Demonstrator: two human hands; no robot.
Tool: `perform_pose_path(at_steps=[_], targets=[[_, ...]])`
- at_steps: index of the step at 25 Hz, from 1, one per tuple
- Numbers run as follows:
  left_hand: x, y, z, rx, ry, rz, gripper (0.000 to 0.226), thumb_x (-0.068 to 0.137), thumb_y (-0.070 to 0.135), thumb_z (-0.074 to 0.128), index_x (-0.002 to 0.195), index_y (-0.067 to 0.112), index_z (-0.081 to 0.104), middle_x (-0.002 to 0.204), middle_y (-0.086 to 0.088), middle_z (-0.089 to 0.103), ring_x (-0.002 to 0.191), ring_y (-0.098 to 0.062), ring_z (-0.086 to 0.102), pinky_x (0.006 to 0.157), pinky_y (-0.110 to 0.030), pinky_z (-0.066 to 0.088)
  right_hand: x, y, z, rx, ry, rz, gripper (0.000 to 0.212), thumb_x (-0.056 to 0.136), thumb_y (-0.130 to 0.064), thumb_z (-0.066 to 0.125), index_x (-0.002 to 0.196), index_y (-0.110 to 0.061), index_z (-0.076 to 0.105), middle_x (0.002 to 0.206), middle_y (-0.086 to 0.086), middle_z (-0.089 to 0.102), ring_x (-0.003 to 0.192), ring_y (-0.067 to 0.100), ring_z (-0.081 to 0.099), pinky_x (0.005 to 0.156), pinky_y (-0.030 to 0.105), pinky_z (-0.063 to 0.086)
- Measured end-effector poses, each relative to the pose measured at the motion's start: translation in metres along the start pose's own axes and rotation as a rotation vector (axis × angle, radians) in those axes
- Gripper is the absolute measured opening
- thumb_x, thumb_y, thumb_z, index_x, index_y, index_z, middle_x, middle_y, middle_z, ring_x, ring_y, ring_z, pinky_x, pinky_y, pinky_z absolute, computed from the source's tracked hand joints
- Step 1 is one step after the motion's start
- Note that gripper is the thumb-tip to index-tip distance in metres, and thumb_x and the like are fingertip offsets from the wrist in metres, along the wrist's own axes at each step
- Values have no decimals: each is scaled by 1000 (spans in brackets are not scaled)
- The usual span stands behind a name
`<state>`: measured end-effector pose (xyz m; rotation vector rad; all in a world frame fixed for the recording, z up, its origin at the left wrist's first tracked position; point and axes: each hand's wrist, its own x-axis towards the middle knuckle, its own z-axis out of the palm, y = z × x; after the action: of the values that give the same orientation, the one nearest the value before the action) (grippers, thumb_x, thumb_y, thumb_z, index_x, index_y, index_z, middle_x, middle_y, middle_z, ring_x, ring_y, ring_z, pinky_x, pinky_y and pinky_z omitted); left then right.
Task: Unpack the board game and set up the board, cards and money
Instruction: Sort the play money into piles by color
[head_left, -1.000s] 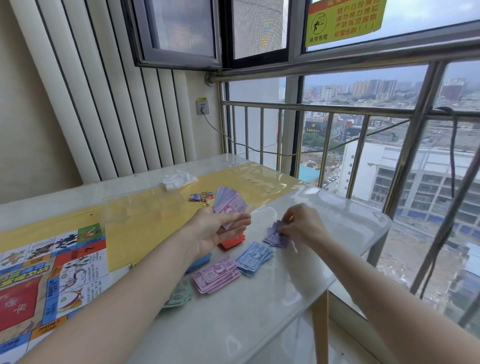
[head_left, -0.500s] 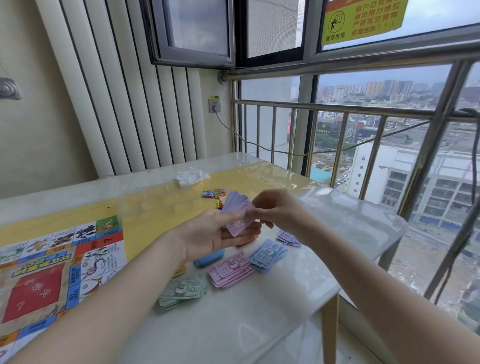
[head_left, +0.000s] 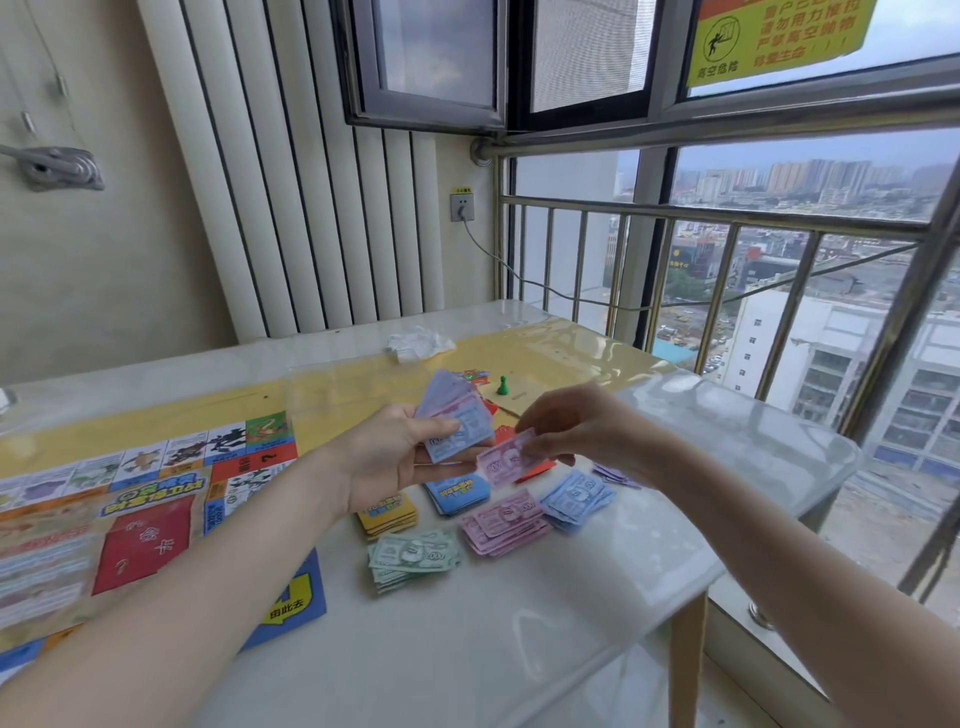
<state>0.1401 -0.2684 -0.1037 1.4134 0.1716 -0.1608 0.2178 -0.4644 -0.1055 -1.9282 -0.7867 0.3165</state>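
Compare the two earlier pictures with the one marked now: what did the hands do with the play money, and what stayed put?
The right hand left the purple pile on the table, went to the fan of notes that the left hand holds, and pinched off a pink note, now drawn clear. The left hand kept its grip. The sorted green pile, pink pile, blue pile and game board stayed put.

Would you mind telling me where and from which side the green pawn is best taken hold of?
Judging by its shape, pinch the green pawn at the narrow neck below its round head, coming straight down from above. It stands upright and alone on the table, beyond both hands, so a top grip seems unobstructed.
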Motion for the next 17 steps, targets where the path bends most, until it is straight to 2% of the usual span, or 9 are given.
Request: perform_pose_path(at_steps=[4,7,9,12,13,15,17], targets=[[-3,-2,-10,-5,28,-17,19,95,2,46,108,-3,58,91,-18,72,77,-22,72,68,-30,60,-6,3,14,-21,-70,36,9,77,3,68,78,-6,68,66,11,66,52,14,52,46,17,41],[-6,-7,-7,29,17,-57,19,95,3,46,108,-3,58,95,-19,71,78,-22,72,73,-32,59,-5,7,36,-423,-102,-34,10,75,-4,70,85,-7,71,65,-4,59,56,5,51,51,11,38],[-9,-9,-7,86,25,-85,17,95,3,46,105,-3,58,95,-21,71,78,-22,72,74,-32,58,-6,9,42,-640,-75,-69,17,76,-12,72,93,-11,70,76,-5,57,66,6,50,55,8,35],[-13,-8,-8,168,40,-129,15,96,3,46,106,-3,55,93,-22,71,74,-23,72,70,-32,59,-10,4,35,-644,-29,-69,25,78,-18,72,101,-12,66,89,-4,57,67,0,46,57,10,35],[-15,-7,-8,192,42,-144,15,96,3,46,108,-2,53,94,-23,71,73,-24,72,69,-32,59,-10,1,32,-642,-42,-76,28,78,-22,72,104,-13,65,95,-3,59,71,1,47,63,13,36],[-18,-5,-8,253,23,-182,20,96,3,46,114,-3,50,96,-23,70,73,-26,72,65,-32,60,-11,-2,28,-732,-149,-75,38,77,-30,73,111,-18,61,110,-3,60,89,6,44,76,20,36],[-19,-4,-6,302,-7,-221,22,96,4,46,116,-3,50,97,-23,70,74,-27,72,66,-34,60,-12,-2,28,-882,-269,-48,50,75,-36,73,120,-23,55,118,-7,57,99,9,33,83,25,34]])
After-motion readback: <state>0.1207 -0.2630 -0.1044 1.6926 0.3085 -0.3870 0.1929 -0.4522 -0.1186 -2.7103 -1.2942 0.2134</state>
